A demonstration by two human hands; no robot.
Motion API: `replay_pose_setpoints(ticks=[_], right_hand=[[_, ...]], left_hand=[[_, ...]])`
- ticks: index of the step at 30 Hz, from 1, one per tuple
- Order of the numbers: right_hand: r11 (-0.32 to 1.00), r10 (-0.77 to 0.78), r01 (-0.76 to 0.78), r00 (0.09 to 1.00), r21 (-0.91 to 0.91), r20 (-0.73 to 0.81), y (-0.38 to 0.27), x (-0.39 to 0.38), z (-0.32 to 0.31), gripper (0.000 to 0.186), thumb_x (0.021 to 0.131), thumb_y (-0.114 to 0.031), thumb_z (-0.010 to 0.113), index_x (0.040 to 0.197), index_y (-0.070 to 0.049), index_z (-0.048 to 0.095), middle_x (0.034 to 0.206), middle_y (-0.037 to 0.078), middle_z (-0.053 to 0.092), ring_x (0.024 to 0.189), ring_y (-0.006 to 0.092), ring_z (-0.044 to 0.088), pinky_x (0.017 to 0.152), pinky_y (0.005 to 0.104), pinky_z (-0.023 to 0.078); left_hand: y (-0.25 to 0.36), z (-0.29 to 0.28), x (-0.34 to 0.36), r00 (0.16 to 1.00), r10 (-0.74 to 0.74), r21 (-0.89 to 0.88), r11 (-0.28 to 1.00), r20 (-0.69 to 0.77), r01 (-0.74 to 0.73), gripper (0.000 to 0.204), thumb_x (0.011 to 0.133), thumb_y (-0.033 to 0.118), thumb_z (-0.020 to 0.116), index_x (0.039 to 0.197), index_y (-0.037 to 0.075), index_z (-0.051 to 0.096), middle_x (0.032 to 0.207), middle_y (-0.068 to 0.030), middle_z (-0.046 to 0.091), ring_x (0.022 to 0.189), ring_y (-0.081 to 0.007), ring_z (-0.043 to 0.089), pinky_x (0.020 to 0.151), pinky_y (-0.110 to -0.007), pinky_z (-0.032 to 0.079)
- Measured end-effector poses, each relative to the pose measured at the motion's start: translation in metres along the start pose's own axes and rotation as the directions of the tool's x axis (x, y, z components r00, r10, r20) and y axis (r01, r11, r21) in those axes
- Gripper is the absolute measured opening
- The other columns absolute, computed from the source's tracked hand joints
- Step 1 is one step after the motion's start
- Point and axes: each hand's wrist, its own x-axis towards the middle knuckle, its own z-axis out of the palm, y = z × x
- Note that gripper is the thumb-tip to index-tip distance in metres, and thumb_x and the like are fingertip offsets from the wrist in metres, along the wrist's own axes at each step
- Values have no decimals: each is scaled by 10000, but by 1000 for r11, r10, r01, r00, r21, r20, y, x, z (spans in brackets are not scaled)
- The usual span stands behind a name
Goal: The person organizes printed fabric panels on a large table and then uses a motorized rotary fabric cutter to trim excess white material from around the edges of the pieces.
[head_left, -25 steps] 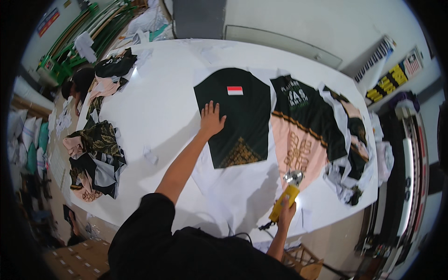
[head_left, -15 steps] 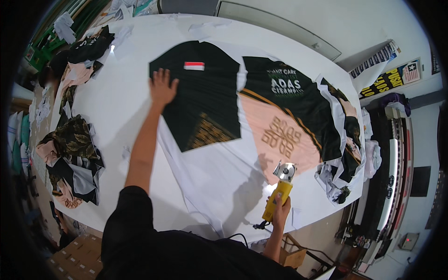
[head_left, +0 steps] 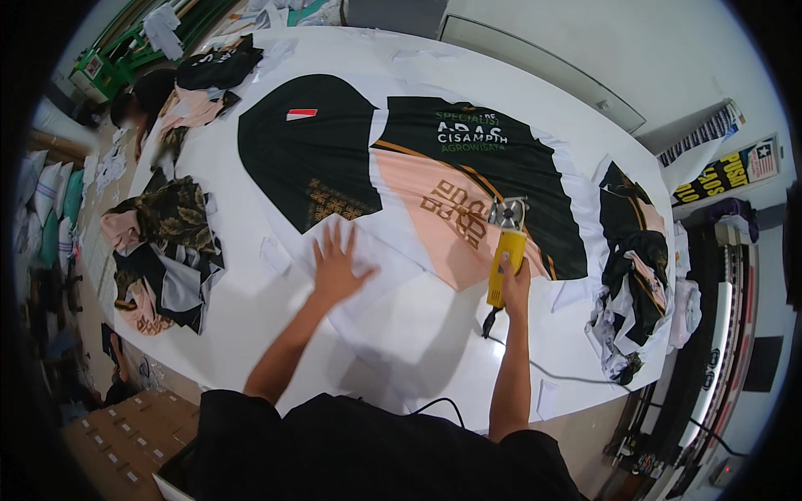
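My left hand (head_left: pixel 338 265) is open with fingers spread, over white fabric at the near edge of a dark green fabric panel (head_left: pixel 305 159). That panel has a red-and-white patch and a gold pattern. My right hand (head_left: pixel 516 284) is closed round a yellow electric rotary cloth cutter (head_left: pixel 506 260). The cutter's round metal blade (head_left: pixel 506 214) is over a second panel, dark green at the far side and peach (head_left: pixel 409 196) at the near side, with lettering and gold motifs. Whether the blade touches the cloth, I cannot tell.
Cut fabric pieces are heaped on the white table (head_left: pixel 251 351) at left (head_left: pixel 171 250) and right (head_left: pixel 631 275). A black power cord (head_left: pixel 576 380) trails right from near the cutter. Cardboard boxes (head_left: pixel 134 434) stand at lower left. Another person (head_left: pixel 154 96) is beyond the table's left edge.
My left hand has come off the dark green panel's left edge, nearer and to the right. My right hand has carried the cutter farther across the table, over the second panel.
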Motion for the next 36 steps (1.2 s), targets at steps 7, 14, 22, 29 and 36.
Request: replay_pose_setpoints(ticks=[7, 14, 22, 29, 36], right_hand=[[997, 70, -72, 997, 40, 45, 18, -14, 3, 423, 984, -359, 622, 1128, 35, 559, 957, 145, 650, 836, 215, 667, 734, 357, 546], [994, 80, -86, 993, -70, -82, 57, -133, -6, 419, 972, -342, 629, 1134, 39, 563, 983, 151, 661, 793, 223, 663, 682, 367, 542], [994, -38, 20, 984, -106, -173, 69, -227, 6, 398, 947, -309, 659, 1099, 41, 548, 964, 208, 693, 850, 289, 700, 723, 400, 549], [989, -124, 102, 968, -109, -217, 74, -266, 18, 417, 939, -310, 667, 1108, 50, 542, 929, 223, 703, 815, 322, 714, 709, 410, 558], [978, -45, -9, 966, -209, -253, 75, -309, 22, 382, 933, -280, 671, 1080, 49, 546, 919, 231, 710, 825, 326, 726, 710, 422, 561]], left_hand=[[-27, -19, -104, 959, -74, -75, 992, 273, 98, 1233, 707, 683, 784, 1636, 113, 207, 1692, -254, 52, 1565, -458, -2, 1155, -750, 28], [-104, -40, -178, 919, 48, -86, 996, 390, -16, 1382, 561, 654, 878, 1641, 137, 187, 1685, -279, 22, 1565, -461, -15, 1146, -763, 34], [-148, -53, -234, 896, 28, -11, 1000, 443, -25, 1453, 473, 593, 933, 1650, 227, 164, 1705, -221, -12, 1550, -505, -39, 1139, -780, 43], [-159, -55, -273, 894, 29, -51, 999, 448, -7, 1458, 467, 567, 947, 1651, 246, 158, 1711, -203, -18, 1536, -538, -57, 1108, -815, 55], [-164, -50, -275, 907, 74, -55, 997, 415, -56, 1425, 485, 534, 951, 1644, 218, 185, 1703, -226, -3, 1530, -552, -29, 1105, -819, 64]])
